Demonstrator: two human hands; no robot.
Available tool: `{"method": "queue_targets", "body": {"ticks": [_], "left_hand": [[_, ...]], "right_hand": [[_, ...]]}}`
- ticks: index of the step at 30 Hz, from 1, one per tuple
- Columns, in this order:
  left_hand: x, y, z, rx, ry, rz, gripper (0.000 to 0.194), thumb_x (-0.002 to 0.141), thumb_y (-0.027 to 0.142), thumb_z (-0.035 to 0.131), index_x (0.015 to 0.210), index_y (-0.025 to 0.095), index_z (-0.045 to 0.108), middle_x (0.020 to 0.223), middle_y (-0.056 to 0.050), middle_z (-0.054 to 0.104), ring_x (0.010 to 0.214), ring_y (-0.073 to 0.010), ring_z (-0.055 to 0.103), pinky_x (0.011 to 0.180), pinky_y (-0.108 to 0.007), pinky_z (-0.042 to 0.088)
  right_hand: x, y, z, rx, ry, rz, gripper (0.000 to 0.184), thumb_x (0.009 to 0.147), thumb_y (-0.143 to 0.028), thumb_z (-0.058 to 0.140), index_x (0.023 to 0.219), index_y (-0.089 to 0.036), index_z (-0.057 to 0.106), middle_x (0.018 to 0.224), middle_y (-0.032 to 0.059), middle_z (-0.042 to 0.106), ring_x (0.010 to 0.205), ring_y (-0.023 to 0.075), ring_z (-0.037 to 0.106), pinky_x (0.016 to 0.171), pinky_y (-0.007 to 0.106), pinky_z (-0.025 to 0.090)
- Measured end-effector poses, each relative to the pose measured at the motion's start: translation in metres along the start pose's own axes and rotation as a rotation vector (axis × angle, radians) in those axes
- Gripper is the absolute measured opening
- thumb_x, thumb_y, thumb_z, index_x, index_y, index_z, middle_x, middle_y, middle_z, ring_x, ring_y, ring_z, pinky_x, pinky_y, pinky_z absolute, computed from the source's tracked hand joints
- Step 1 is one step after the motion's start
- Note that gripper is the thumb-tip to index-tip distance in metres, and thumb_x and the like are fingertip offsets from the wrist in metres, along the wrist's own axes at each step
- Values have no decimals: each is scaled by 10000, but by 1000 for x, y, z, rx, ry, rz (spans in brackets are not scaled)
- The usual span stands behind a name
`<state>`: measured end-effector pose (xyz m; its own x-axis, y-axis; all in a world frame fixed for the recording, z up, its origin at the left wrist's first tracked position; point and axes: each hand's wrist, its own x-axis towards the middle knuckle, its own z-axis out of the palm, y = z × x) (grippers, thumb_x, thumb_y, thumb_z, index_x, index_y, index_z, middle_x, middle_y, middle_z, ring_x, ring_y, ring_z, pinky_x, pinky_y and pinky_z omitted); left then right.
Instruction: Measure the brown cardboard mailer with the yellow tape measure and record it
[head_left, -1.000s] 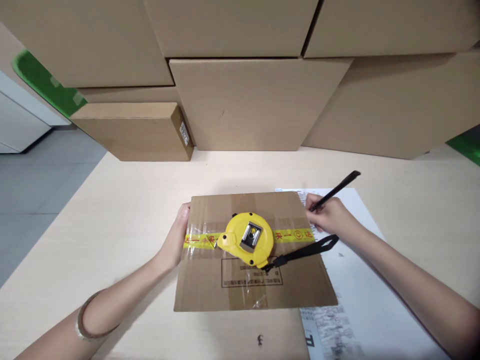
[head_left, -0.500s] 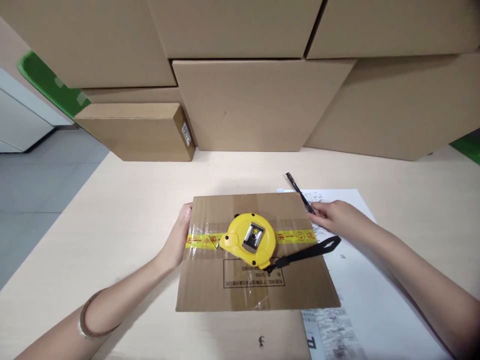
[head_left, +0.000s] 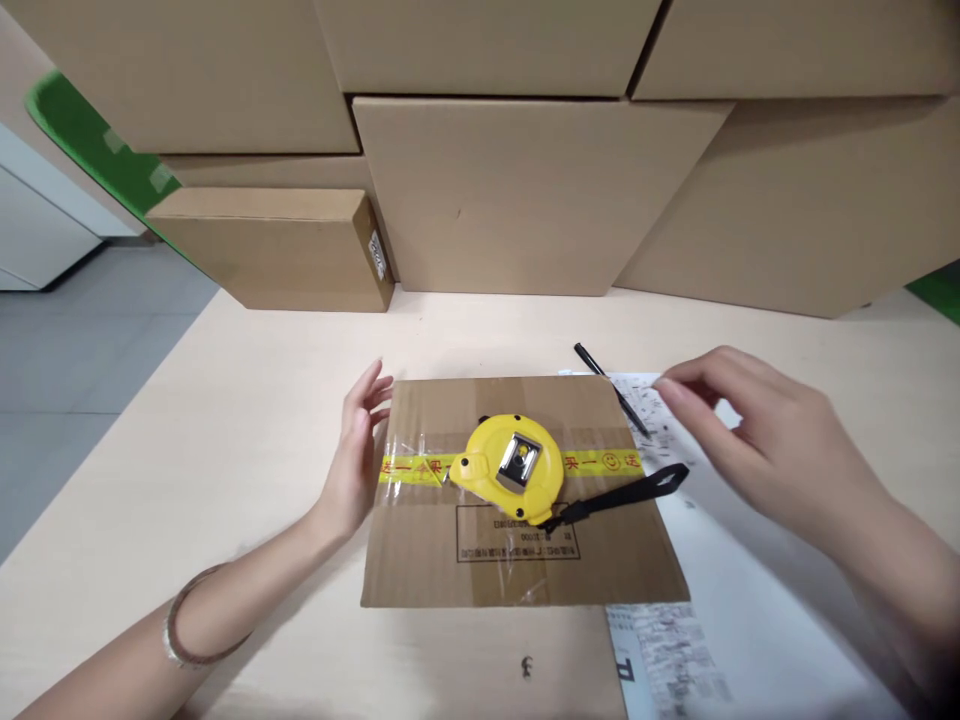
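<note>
A taped cardboard box [head_left: 427, 580] sits on the table in front of me, with a yellow strip printed in red across its top. On it lies a yellow tape measure [head_left: 480, 455], its black wrist strap [head_left: 630, 494] stretching past the right edge. My left hand [head_left: 356, 455] is at the box's left side, fingers loosely apart; whether it touches the box is unclear. Right of the box, my right hand [head_left: 757, 440] hovers over the white paper [head_left: 780, 600], fingers loosely curved with nothing visible in them. A black pen [head_left: 611, 387] lies between box and hand.
Large cardboard boxes [head_left: 525, 190] are stacked along the back of the table [head_left: 225, 420]. A smaller flat box [head_left: 277, 250] with a white label stands at the back left. Printed sheets [head_left: 682, 660] lie under the paper. The table's left edge drops to a grey floor.
My right hand has left the box's right edge and risen to the right. My left hand's fingers have loosened and spread at the left side. The tape measure stays on the box.
</note>
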<state>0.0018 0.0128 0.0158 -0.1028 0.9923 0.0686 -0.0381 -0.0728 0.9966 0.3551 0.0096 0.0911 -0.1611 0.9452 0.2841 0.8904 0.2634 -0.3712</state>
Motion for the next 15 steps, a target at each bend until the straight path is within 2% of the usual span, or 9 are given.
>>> {"method": "queue_targets", "body": {"ticks": [1, 3, 5, 6, 9, 13, 15], "left_hand": [[-2, 1, 0, -9, -11, 64, 587, 957, 652, 507, 1449, 333, 542, 1490, -56, 551, 1454, -293, 435, 1243, -435, 338], [-7, 4, 0, 19, -91, 162, 570, 940, 663, 515, 1386, 320, 607, 1532, -51, 520, 1505, -318, 368, 1275, -453, 283], [-11, 8, -1, 101, -174, 182, 547, 921, 657, 546, 1318, 299, 661, 1506, -59, 545, 1507, -342, 354, 1285, -460, 258], [-12, 10, -1, 139, -206, 166, 529, 917, 642, 559, 1300, 294, 671, 1479, -63, 564, 1491, -347, 369, 1281, -459, 266], [-13, 12, -3, 155, -236, 148, 496, 910, 601, 574, 1288, 292, 658, 1413, -62, 592, 1435, -343, 424, 1256, -463, 309], [-9, 4, -3, 88, -238, 145, 460, 954, 573, 480, 1250, 270, 661, 1369, -67, 607, 1394, -333, 462, 1221, -503, 351], [-8, 1, -1, 10, -215, 114, 494, 1006, 593, 369, 1217, 263, 670, 1317, -73, 642, 1350, -320, 508, 1160, -508, 426]], "right_hand": [[1, -17, 0, 48, 8, -85, 361, 1032, -532, 428, 1017, -263, 668, 964, 110, 691, 827, 281, 659, 671, 418, 500], [3, -47, 7, 64, -4, -290, 469, 1019, -584, 444, 1189, -222, 689, 1088, 154, 702, 972, 338, 669, 767, 483, 541], [7, -71, 18, 60, -38, -438, 552, 1001, -620, 469, 1230, -170, 692, 1169, 191, 708, 1053, 375, 660, 849, 547, 538], [10, -79, 22, 76, -59, -469, 544, 994, -620, 495, 1208, -164, 699, 1195, 193, 711, 1079, 379, 656, 884, 562, 530], [16, -96, 26, 221, -179, -408, 416, 949, -587, 623, 1122, -215, 695, 1198, 136, 724, 1118, 346, 657, 944, 543, 524], [24, -110, 16, 570, -493, -150, 442, 839, -513, 787, 1142, -262, 587, 1148, 66, 736, 1044, 276, 703, 798, 409, 593], [29, -118, 13, 659, -556, -184, 424, 875, -425, 771, 1192, -260, 541, 1175, 52, 732, 1037, 238, 713, 775, 350, 589]]}}
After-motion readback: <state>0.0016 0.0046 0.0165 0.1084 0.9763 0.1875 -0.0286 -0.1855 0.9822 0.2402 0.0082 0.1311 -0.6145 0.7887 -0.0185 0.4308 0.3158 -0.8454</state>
